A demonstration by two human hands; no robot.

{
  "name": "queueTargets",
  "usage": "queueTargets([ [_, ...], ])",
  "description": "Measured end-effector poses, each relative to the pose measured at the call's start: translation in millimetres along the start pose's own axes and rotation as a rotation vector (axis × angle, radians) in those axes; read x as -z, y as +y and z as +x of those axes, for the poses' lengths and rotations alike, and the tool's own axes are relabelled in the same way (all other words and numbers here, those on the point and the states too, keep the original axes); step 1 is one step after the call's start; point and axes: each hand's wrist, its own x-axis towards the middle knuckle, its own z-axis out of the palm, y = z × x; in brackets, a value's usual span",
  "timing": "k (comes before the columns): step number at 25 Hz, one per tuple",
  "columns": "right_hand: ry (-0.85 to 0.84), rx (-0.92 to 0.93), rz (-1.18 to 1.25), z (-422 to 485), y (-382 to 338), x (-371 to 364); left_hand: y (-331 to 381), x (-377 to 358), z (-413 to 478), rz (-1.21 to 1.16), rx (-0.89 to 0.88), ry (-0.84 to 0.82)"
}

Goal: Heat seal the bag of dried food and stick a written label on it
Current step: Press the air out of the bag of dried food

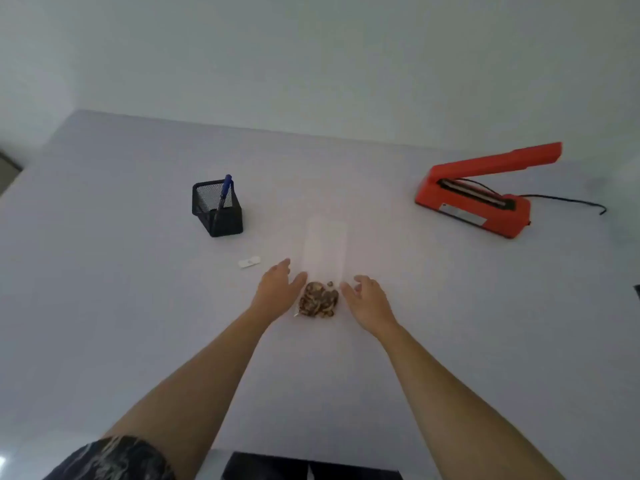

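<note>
A clear plastic bag point(325, 251) lies flat on the pale table point(138, 306), near the middle of it and straight in front of the person, its long empty upper part stretching away towards the wall point(311, 64). The dried food point(318, 301), a brown clump of pieces, sits at the bag's near end. Both bare hands flank that clump. The left hand point(277, 289) lies just beside the bag's left edge with its fingers straight and reaching forward and its thumb angled towards the food; it grips nothing. The right hand point(370, 303) is just beside the right edge, its fingers loosely bent and its thumb pointing at the bag, and it too holds nothing. The film is so faint that I cannot tell whether either thumb actually touches it. A small white label point(249, 262) lies on the table just left of the left hand's fingertips, apart from the bag. Further back on the left stands a black mesh pen holder point(218, 209) with a blue pen point(225, 188) upright in it. Well apart on the far right sits the red heat sealer point(485, 206) – its arm raised, the sealing strip exposed – with a black cord point(571, 200) trailing off to the right. A dark patterned sleeve point(110, 459) covers the left upper arm.
</note>
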Motion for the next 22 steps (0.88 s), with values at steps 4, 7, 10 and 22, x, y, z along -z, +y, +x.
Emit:
queueTargets([
  [4, 0.011, -0.081, 0.189, 21.2, -11.3, -10.0, 5.2, -12.4, 11.7, -0.210, 0.118, -0.015],
  [7, 0.017, -0.103, 0.260, 25.1, -2.4, -19.7, -4.0, -22.3, 10.4, -0.301, 0.146, -0.020],
  [10, 0.049, -0.123, 0.349, 19.0, 11.2, -19.6, -10.5, -31.5, 7.2, -0.385, 0.155, -0.048],
  [22, -0.008, -0.031, 0.651, 1.2, 32.5, -5.2, -7.0, -36.3, 8.7, -0.609, 0.032, -0.278],
])
